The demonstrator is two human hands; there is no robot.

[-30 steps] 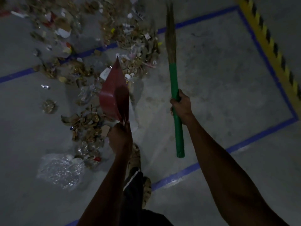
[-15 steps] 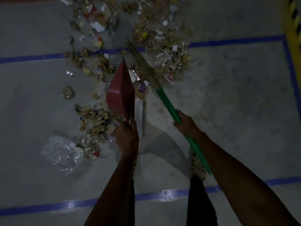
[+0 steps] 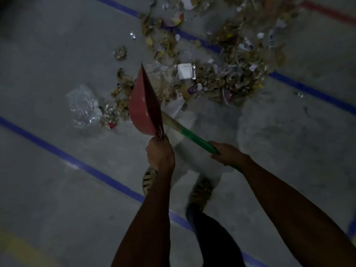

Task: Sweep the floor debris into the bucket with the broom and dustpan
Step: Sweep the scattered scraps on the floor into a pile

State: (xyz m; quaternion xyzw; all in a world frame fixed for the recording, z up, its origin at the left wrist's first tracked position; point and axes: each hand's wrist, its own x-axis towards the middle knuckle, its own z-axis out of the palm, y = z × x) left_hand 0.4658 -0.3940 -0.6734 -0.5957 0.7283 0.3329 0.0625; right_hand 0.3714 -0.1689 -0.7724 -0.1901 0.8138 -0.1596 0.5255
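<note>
Broom (image 3: 189,134): head hidden behind dustpan (image 3: 144,108). Debris (image 3: 227,78): cut off at top edge; pieces too dim to identify.

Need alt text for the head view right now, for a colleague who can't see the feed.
In dim light, the left hand holds a red dustpan and the right hand grips a green-handled broom angled behind it, near scattered debris and a clear plastic bag on grey floor with blue lines.

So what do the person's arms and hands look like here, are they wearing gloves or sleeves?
No gloves and no sleeves in view: the left hand and right hand are bare, and both forearms are bare to the frame's bottom edge. I see no watch, ring or band, though the light is dim. Lower down, dark trousers and patterned shoes show.
</note>
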